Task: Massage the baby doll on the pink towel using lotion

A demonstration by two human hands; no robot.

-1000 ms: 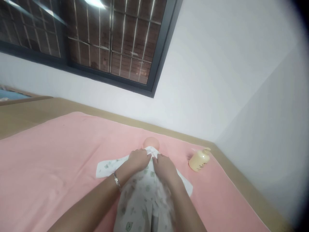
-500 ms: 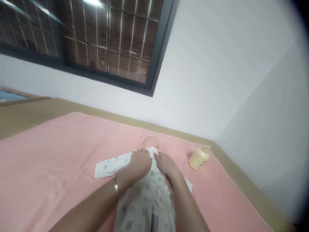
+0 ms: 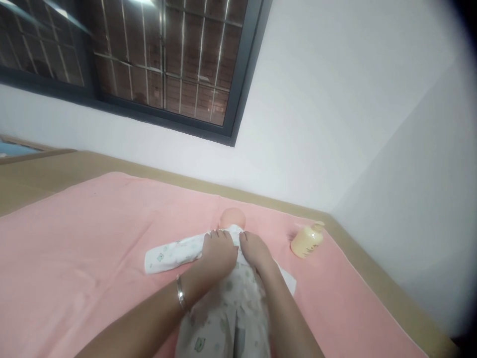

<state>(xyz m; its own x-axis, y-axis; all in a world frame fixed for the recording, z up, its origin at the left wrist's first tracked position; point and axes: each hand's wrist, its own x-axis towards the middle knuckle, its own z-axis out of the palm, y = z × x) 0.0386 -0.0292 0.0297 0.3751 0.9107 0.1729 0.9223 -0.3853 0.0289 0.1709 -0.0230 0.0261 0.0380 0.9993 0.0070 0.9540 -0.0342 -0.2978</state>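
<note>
A bald-headed baby doll (image 3: 232,218) lies in a white patterned baby outfit (image 3: 240,288), head toward the wall. My left hand (image 3: 220,254), with a silver bracelet at its wrist, rests on the left side of the upper chest, fingers bent over the shoulder and gripping the outfit. On the other side of the collar, my right hand (image 3: 256,250) is closed over the outfit's right shoulder. Both thumbs lie close to the middle of the chest. One sleeve stretches flat to the left; the other shows partly behind my right forearm. My fingertips are mostly hidden.
A pink mat (image 3: 93,238) lies under the doll on a tan surface (image 3: 40,179). To the right stands a pale yellow pump bottle (image 3: 307,241). Behind are a white wall (image 3: 298,124) and a dark-framed window (image 3: 233,119) with bars.
The left thumb has shifted slightly right across the chest, and the right fingers sit a little nearer the collar. The view has tilted slightly; the doll and bottle stay in place.
</note>
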